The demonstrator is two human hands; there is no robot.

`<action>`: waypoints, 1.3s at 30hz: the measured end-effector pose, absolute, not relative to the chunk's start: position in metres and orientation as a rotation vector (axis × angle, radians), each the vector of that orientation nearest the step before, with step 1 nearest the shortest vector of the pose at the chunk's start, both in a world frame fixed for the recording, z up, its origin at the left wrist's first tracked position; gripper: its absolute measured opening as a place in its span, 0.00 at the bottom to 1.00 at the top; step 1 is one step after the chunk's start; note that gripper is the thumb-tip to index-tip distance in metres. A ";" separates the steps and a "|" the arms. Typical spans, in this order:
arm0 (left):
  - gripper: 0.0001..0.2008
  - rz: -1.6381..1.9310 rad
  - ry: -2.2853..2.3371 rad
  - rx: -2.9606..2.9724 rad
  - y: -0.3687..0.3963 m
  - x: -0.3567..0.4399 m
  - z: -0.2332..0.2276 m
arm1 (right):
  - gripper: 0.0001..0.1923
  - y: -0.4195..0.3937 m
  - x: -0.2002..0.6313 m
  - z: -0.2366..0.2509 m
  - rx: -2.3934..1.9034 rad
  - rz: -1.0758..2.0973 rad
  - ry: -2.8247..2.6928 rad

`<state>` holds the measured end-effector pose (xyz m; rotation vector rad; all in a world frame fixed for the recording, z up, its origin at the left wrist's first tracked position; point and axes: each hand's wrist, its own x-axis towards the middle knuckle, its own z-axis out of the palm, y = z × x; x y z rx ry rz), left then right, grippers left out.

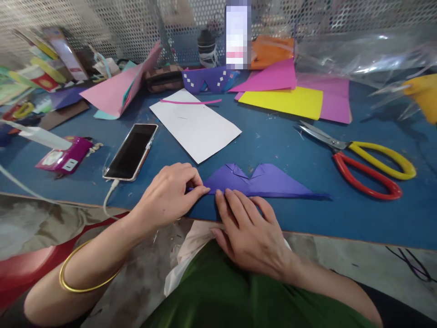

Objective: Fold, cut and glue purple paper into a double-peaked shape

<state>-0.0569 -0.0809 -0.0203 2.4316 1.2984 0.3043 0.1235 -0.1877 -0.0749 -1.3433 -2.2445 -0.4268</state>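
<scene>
A sheet of purple folded paper [276,180] lies on the blue tabletop near its front edge. Two peaks rise at its far side with a notch between them, and a long straight fold runs along the near side. My left hand [170,189] pinches the paper's left end between thumb and curled fingers. My right hand [252,228] rests its outstretched fingertips on the near fold, just right of the left thumb; its thumb hangs by the table edge. Left of the paper's far side is a white sheet [196,127] with a thin pink strip [191,101] across it.
Scissors [358,155] with red and yellow handles lie at right. A phone [131,152] with a charging cable and a purple packet [64,155] sit at left. Behind are a purple eye mask [205,80], pink folded paper [116,86], yellow paper [283,102] and a lit phone [236,36].
</scene>
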 end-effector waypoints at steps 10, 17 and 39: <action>0.12 0.302 1.290 2.310 -0.076 -0.067 -0.016 | 0.24 -0.179 0.115 -0.074 -1.253 -0.512 -2.289; 0.12 0.293 1.306 2.316 -0.075 -0.073 -0.017 | 0.24 -0.180 0.117 -0.077 -1.230 -0.538 -2.298; 0.09 0.986 1.551 2.549 -0.128 -0.084 -0.028 | 0.23 -0.179 0.110 -0.070 -1.280 -0.387 -2.332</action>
